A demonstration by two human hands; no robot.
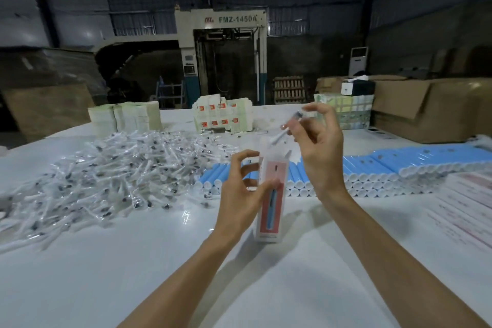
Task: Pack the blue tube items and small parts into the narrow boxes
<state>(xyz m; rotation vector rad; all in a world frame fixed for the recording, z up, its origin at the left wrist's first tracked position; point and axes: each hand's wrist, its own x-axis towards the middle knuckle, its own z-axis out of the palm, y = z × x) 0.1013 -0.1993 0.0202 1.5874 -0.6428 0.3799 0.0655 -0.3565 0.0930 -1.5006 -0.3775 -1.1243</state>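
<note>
A: While the left hand is gripping the box, where is the part sitting relative to it?

B: It is hanging just above the open top, a touch to the right. The right hand is pinching it between thumb and fingertips, with the other fingers fanning loosely above.

A: Which way is its long axis running?

B: It is slanting. The pale lower end is pointing down and left at the mouth, while the dark end is riding up to the right. The box is standing nearly upright, with its top leaning slightly right. I cannot tell whether its base is touching the table.

A: So the two axes are not lining up?

B: Not quite, I am judging. The part is asking to be swung steeper, in line with the box, before it is slid down. The right hand is the nearer one to the mouth, so it is doing the feeding while the left is steadying.

A: Is a tube lying inside?

B: Something blue is showing on the front, but I cannot tell print from contents. The tubes are lying in rows just behind the box, and the pile of parts is spreading to the left, nearer the left hand.
</note>
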